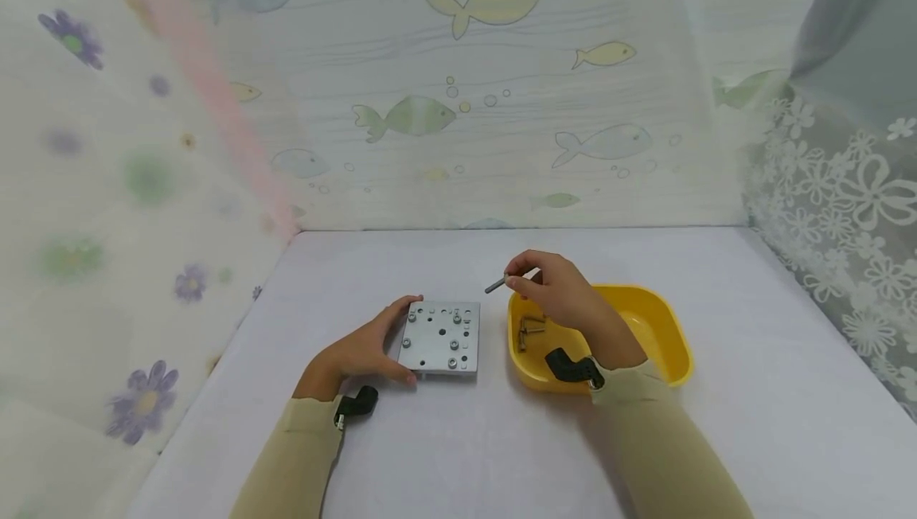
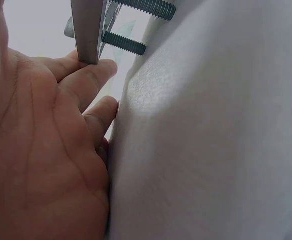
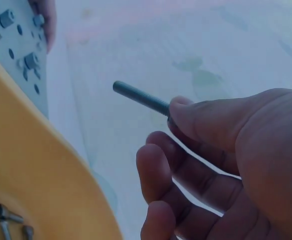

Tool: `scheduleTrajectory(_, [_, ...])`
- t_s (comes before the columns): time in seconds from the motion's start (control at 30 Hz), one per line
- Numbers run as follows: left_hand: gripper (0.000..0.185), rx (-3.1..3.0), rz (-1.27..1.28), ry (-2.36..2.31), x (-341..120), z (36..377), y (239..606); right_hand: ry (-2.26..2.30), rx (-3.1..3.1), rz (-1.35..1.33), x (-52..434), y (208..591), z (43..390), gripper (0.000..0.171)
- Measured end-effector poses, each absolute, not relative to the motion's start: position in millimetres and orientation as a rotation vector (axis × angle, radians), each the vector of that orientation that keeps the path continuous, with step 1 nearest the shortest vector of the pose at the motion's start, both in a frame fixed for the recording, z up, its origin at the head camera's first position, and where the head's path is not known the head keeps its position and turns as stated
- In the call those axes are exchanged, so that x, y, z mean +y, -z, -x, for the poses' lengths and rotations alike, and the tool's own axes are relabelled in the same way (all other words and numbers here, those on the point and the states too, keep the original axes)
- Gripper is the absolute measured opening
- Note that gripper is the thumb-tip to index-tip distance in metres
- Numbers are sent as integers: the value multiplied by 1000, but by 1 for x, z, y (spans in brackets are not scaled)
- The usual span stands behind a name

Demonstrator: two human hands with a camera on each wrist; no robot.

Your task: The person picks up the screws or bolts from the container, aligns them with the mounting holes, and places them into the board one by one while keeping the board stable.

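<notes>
Pinched at one end between thumb and fingertip of the right hand (image 1: pixel 555 290): one thin grey bolt (image 1: pixel 496 286), held up over the near rim of the yellow bowl (image 1: pixel 666 328) (more bolts (image 1: pixel 528 330) inside). Probably light, stiff and a bit slippery, so best held by the end, threads left free. Gripped along its left edge by the left hand (image 1: pixel 361 352): flat metal plate (image 1: pixel 442 337), on the white table (image 1: pixel 444 439), some bolts already through. Likely heavy and hard, easiest held by the edges.
</notes>
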State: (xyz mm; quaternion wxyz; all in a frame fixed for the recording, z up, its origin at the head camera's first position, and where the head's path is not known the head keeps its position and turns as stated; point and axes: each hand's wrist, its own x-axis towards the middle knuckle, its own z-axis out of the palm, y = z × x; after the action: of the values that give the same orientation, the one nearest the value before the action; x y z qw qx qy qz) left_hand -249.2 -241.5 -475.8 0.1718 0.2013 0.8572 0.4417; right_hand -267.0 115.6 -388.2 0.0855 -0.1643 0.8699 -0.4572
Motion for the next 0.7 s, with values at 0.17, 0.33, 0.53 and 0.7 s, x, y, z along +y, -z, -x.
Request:
scheduleTrajectory(0.17, [137, 2433, -565, -1241, -242, 249, 475, 1337, 2612, 492, 104, 391, 264, 16])
scheduleTrajectory(0.33, [136, 2429, -574, -1253, -241, 249, 475, 1334, 2633, 525, 93, 393, 262, 16])
scheduleTrajectory(0.53, [136, 2411, -560, -1271, -241, 249, 475, 1298, 2652, 509, 81, 399, 258, 14])
scheduleTrajectory(0.7, [136, 2402, -553, -1279, -241, 248, 474, 1288, 2679, 556, 72, 401, 253, 14])
